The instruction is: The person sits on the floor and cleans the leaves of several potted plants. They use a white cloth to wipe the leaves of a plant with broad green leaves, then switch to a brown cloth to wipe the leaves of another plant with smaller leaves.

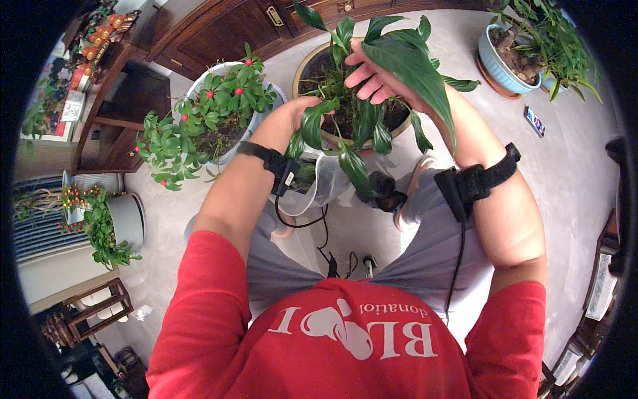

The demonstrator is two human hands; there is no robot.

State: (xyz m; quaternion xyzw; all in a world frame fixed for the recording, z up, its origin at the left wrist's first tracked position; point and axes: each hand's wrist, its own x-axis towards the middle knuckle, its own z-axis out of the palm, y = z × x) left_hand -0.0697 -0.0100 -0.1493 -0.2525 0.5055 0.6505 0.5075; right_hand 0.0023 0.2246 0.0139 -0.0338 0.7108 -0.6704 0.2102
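A leafy green plant with broad, glossy leaves grows in a round pot with a tan rim (300, 75) in front of me. My right hand (379, 82) is palm up among the foliage with its fingers apart. One large leaf (406, 62) lies over that hand and runs down along the wrist. My left hand (305, 107) is at the pot's left side, next to a drooping leaf (312, 124). Leaves hide most of its fingers, so its grip is unclear. Below the pot stands a clear plastic container (326, 182) with some green leaves inside.
Left is a white pot (197, 90) of a plant with red balls. A blue pot (501, 65) and a phone (534, 121) are on the floor at right. Wooden cabinets (224, 37) line the back. Black cables (324, 234) hang near my legs; a dark object (384, 192) lies by my foot.
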